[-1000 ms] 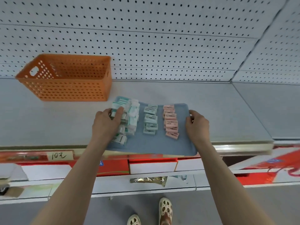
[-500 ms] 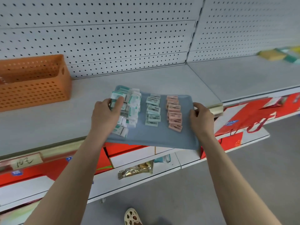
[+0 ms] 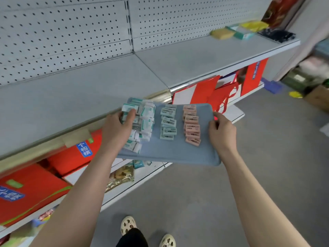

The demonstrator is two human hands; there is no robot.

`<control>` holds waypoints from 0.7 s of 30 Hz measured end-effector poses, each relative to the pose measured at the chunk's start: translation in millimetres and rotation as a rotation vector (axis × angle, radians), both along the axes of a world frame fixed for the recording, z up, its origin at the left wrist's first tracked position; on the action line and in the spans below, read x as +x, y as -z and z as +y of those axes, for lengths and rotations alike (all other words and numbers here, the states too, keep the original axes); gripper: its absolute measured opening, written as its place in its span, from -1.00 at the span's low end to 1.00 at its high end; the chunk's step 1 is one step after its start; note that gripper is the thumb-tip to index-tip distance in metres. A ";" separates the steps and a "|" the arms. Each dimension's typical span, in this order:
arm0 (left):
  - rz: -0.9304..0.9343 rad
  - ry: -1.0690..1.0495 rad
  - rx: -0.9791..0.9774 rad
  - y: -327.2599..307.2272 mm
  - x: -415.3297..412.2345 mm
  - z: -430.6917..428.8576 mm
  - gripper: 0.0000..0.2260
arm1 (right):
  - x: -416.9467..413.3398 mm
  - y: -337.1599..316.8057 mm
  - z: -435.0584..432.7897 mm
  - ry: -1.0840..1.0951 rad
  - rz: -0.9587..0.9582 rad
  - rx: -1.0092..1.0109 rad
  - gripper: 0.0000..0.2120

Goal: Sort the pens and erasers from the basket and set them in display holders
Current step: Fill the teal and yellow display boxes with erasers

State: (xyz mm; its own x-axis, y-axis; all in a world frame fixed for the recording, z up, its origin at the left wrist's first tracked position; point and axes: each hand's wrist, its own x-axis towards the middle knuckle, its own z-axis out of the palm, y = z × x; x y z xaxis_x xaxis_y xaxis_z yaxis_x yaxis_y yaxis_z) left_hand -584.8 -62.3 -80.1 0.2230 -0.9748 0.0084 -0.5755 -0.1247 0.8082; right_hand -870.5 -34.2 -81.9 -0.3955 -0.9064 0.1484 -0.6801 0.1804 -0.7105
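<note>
The blue tray (image 3: 169, 154) of erasers (image 3: 168, 123) hangs before the shelf (image 3: 187, 65) lip, long axis running hand to hand; the left hand (image 3: 115, 129) grips its left edge, thumb on the white-green pile (image 3: 146, 120); the right hand (image 3: 222, 132) pinches the right edge beside the pink column (image 3: 191, 125).

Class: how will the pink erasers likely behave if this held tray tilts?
The pink erasers lie loose and overlapping on the tray, so they would probably slide. Being flat, they seem unlikely to roll. Nothing pins them.
</note>
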 end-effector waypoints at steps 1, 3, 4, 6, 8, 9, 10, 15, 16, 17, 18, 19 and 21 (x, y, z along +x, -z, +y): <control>0.013 0.030 0.002 2.6 -16.5 -1.1 -0.71 | -15.9 2.2 4.0 0.021 0.002 0.005 -0.63; 0.049 0.088 -0.004 9.3 -47.8 -6.4 -0.72 | -45.4 5.8 11.2 0.064 0.009 0.012 -0.61; 0.064 0.110 -0.011 10.9 -63.4 -10.9 -0.72 | -60.2 7.4 13.4 0.087 0.012 0.016 -0.60; 0.061 0.148 -0.038 13.1 -90.4 -21.6 -0.73 | -84.2 10.7 15.1 0.125 0.005 0.023 -0.58; 0.068 0.192 -0.058 16.9 -117.2 -38.0 -0.73 | -108.5 13.9 12.1 0.178 -0.008 0.017 -0.57; 0.075 0.211 -0.052 20.8 -130.4 -48.5 -0.72 | -121.2 16.4 8.7 0.205 -0.013 0.014 -0.57; 0.080 0.232 -0.048 23.6 -143.7 -58.9 -0.69 | -134.1 19.5 4.3 0.229 -0.018 0.013 -0.58; 0.082 0.336 -0.063 20.2 -211.0 -115.8 -0.72 | -189.0 29.1 -28.3 0.333 -0.047 0.003 -0.60; 0.085 0.351 -0.054 19.3 -224.3 -129.0 -0.75 | -198.7 29.5 -35.5 0.352 -0.047 0.003 -0.61; 0.084 0.364 -0.039 20.8 -235.5 -142.7 -0.77 | -207.6 29.1 -42.4 0.370 -0.050 0.004 -0.62; 0.086 0.379 -0.041 21.6 -247.7 -157.0 -0.75 | -217.1 28.2 -50.3 0.391 -0.061 0.000 -0.62; 0.081 0.390 -0.039 22.0 -259.2 -171.4 -0.70 | -226.3 26.4 -58.7 0.410 -0.074 -0.003 -0.62; 0.049 0.419 -0.027 19.8 -284.1 -195.6 -0.64 | -246.0 24.4 -76.0 0.443 -0.085 0.005 -0.62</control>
